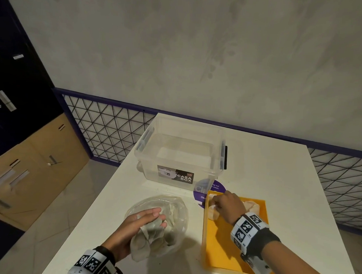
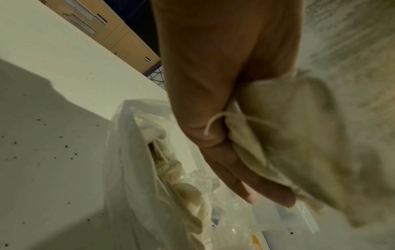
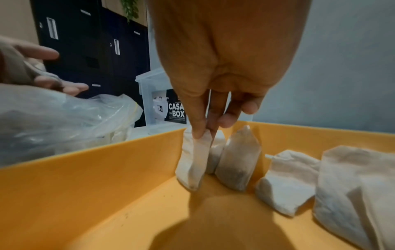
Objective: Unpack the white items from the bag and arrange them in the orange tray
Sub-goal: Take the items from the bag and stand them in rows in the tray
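A clear plastic bag [image 1: 172, 209] lies on the white table, with white pouches [image 2: 181, 189] showing in its open mouth. My left hand [image 1: 159, 217] is over the bag and grips a bunch of white pouches [image 2: 288, 135] between fingers [image 2: 267, 194] and thumb. The orange tray [image 1: 222, 243] sits to the right of the bag. My right hand [image 3: 205, 132] is at the tray's far left corner and pinches the top of a white pouch [image 3: 194, 160] that stands on the tray floor [image 3: 107, 194]. Beside it stand or lie several more pouches [image 3: 237, 160], in a row along the far wall.
A clear lidless storage box [image 1: 181, 151] with a black label stands behind the bag and tray. A purple round sticker [image 1: 217, 188] marks the table by the tray's corner. The table edge runs down the left, with cabinets [image 1: 27, 170] and floor beyond it.
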{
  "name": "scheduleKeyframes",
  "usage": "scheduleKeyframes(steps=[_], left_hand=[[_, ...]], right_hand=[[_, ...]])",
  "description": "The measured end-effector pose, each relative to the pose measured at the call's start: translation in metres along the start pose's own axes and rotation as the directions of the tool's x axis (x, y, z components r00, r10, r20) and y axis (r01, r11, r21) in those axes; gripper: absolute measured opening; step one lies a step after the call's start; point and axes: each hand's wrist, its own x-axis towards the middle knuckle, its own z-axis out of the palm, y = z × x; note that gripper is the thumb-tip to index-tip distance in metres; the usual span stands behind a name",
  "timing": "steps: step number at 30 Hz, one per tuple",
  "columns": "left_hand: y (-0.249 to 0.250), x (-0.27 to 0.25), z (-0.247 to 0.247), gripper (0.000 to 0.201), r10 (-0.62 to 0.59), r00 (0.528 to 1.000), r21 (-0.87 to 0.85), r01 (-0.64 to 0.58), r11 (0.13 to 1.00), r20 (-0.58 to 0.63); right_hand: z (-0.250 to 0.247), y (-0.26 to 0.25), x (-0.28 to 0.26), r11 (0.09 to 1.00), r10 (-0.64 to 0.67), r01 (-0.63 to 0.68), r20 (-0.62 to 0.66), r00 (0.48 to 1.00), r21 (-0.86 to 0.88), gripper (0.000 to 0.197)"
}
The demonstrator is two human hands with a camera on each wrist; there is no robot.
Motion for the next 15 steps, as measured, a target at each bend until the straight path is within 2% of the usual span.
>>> scheduleKeyframes(steps=[2,6,9,15], left_hand=[[-0.0006,-0.0011,-0.0005,0.038,-0.003,1.000,0.010,0.003,1.000,-0.009],[-0.0020,-0.0004,-0.0027,0.057,-0.007,1.000,0.021,0.007,1.000,-0.010],[-0.0015,-0.0030,-0.0004,0.041,0.009,1.000,0.019,-0.009,1.000,0.011],[-0.0011,-0.0019,0.0017,0.043,0.008,1.000,0.063,-0.008,0.998,0.000]], right_hand=[[0.0011,-0.0013,0.0025,1.000,-0.010,0.009,-0.018,1.000,-0.021,0.024],[0.0002,-0.0034,0.0043,0.997,-0.025,0.022,-0.044,0.999,-0.069,0.032],[-0.0018,-0.0054,0.0045,0.995,-0.027,0.022,-0.050,0.998,-0.097,0.036],[-0.0025,-0.0066,0.0038,0.997,0.001,-0.008,-0.082,0.997,-0.082,0.040]])
